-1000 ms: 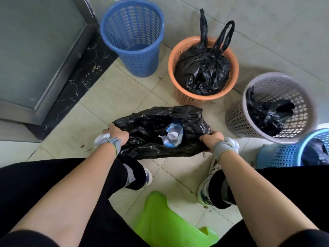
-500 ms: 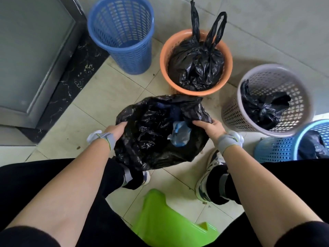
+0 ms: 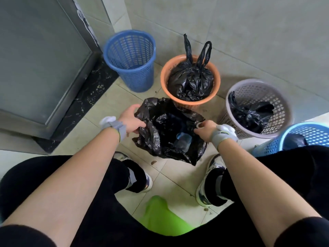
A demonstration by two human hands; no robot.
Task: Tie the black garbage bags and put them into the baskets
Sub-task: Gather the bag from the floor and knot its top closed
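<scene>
Open black garbage bag (image 3: 167,132) held above the floor tiles, left hand (image 3: 130,119) and right hand (image 3: 204,128) each pinching its rim. Pale blue contents show inside, unidentifiable. The light-blue basket (image 3: 302,134) is cut off by the right thigh; the dark-blue basket (image 3: 131,59) stands beyond.

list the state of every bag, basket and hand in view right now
black garbage bag on the floor: untied, mouth open
left hand: gripping the bag's left edge
right hand: pinching its right edge
dark blue plastic basket: upright, empty
orange plastic basket: holds a tied bag
grey plastic basket: holds a bag
light blue plastic basket: holds a bag, partly hidden
</scene>
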